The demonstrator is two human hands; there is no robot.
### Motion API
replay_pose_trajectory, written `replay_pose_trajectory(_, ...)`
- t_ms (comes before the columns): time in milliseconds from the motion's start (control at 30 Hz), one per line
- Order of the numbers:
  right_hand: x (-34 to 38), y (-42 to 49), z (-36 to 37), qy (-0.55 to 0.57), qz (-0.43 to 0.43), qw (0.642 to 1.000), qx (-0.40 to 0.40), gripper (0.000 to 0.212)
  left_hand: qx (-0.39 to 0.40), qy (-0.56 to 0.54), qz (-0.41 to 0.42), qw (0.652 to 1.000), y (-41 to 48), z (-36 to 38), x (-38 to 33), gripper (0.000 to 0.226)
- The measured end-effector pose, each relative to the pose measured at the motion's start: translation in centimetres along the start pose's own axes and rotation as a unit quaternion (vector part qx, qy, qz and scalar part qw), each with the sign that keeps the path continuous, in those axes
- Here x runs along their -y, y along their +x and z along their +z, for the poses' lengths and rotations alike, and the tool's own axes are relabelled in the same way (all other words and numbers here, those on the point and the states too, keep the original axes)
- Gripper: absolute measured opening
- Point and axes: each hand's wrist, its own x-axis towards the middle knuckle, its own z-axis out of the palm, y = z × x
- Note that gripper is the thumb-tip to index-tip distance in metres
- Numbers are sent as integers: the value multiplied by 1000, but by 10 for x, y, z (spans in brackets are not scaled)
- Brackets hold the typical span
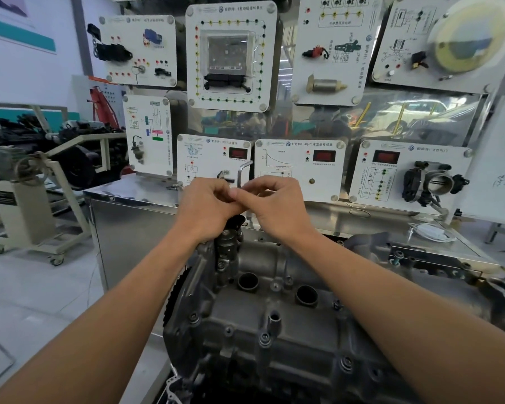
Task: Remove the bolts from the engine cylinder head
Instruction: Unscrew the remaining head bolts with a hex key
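— Where does the person keep the two hands?
— Both are lifted over the far end of the grey cast-metal engine cylinder head (274,319), and they touch each other. The right hand (277,205) pinches with its fingertips the lower part of a silver L-shaped hex key (240,173). The key stands upright, with its short arm on top pointing to the right.
— And the left hand?
— The left hand (209,204) has its fingers curled against the right fingers, at the foot of the key. Whether it also grips the key cannot be told, because the fingers hide this place.
— Where are the bolts?
— Several dark round-headed bolts (264,339) sit in the cylinder head, along its near edge and its sides, below the forearms. The key is well apart from them. On top of the head are two round dark openings (247,282), and a toothed wheel (174,298) is at its left end.
— What is behind it?
— A shiny steel workbench (461,247) carries white training panels (301,167) with diagrams and red displays. The right panel holds a grey metal throttle body (438,182).
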Motion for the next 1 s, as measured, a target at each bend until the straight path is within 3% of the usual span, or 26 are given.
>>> replay_pose_trajectory(100, 2, 5, 7, -23, -25, 999, -10, 12, 14, -45, 14, 999, -2, -1, 0, 18)
replay_pose_trajectory(300, 2, 6, -7, -108, -87, 989, 49, 14, 78, -139, 16, 987, -5, -2, 12, 20)
replay_pose_trajectory(500, 4, 9, -5, -200, -153, 964, 90, 19, 71, -89, 15, 993, -3, -7, 9, 15)
replay_pose_trajectory(767, 5, 12, 6, -68, -59, 995, -34, 18, 10, -67, 14, 998, 0, 0, 2, 12)
replay_pose_trajectory(900, 7, 11, 7, -53, -40, 998, -22, 16, -10, -59, 22, 998, 0, 1, 4, 10)
replay_pose_trajectory(1000, 9, 11, 4, -106, -76, 991, 25, 13, 53, -91, 32, 994, -3, -4, 6, 16)
